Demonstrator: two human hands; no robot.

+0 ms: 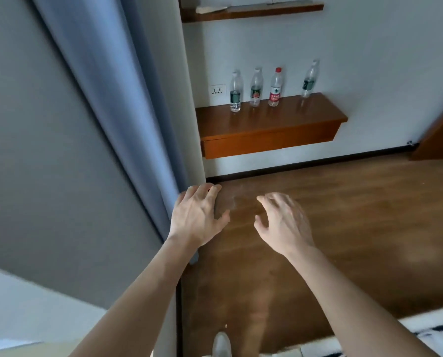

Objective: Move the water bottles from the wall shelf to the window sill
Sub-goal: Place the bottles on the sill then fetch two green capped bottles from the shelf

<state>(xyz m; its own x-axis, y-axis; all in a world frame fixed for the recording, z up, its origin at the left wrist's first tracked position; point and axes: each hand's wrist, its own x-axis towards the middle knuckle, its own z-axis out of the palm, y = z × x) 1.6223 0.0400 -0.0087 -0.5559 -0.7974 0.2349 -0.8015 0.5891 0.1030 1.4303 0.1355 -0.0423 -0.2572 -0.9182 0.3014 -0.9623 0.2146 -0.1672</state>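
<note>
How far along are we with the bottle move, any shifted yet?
Nothing looks done: four water bottles stand on the wall shelf, one with a red cap. The left hand and right hand are open and empty, short of the shelf. All four remain; the window sill isn't clearly in view.

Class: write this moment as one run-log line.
phase: approach | left hand: open, empty | right hand: open, empty | water bottles: four upright on wall shelf | moved: none
</note>
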